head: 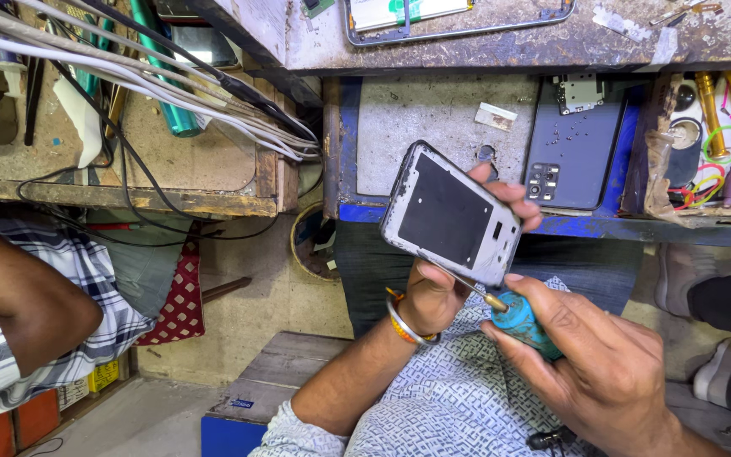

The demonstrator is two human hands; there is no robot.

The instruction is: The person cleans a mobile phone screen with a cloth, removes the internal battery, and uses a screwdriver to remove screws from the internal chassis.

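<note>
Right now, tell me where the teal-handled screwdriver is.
In the head view, the teal-handled screwdriver is right of centre, gripped in the right hand; its shaft points up-left to the lower edge of the phone frame held by the left hand.

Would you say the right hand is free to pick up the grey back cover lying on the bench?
Probably not as it stands: the right hand is gripping a teal screwdriver, and the phone frame in the left hand sits between it and the back cover.

The screwdriver (513, 320) tip hides behind the phone frame (450, 216).
</note>
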